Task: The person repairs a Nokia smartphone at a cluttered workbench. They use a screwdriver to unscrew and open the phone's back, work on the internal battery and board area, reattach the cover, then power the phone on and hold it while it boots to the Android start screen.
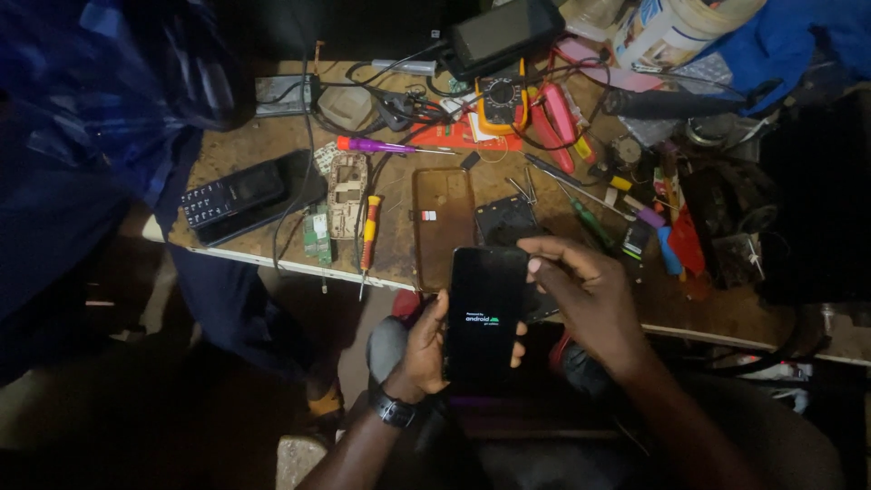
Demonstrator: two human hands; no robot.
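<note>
My left hand (419, 349) grips a black smartphone (484, 313) upright by its left edge and lower part, with a dark watch on that wrist. The screen is dark with a small logo near the middle. My right hand (588, 295) holds the phone's upper right edge, with the thumb on the top right corner. Both hands hover over my lap, just in front of the wooden workbench (263, 150).
On the bench lie a clear phone case (443, 218), a red-yellow screwdriver (369, 233), a purple screwdriver (381, 145), a keypad phone (231, 193), circuit boards (345, 195), a yellow multimeter (501, 98), a tablet (501, 34) and cables. A person in blue (109, 100) stands at the left.
</note>
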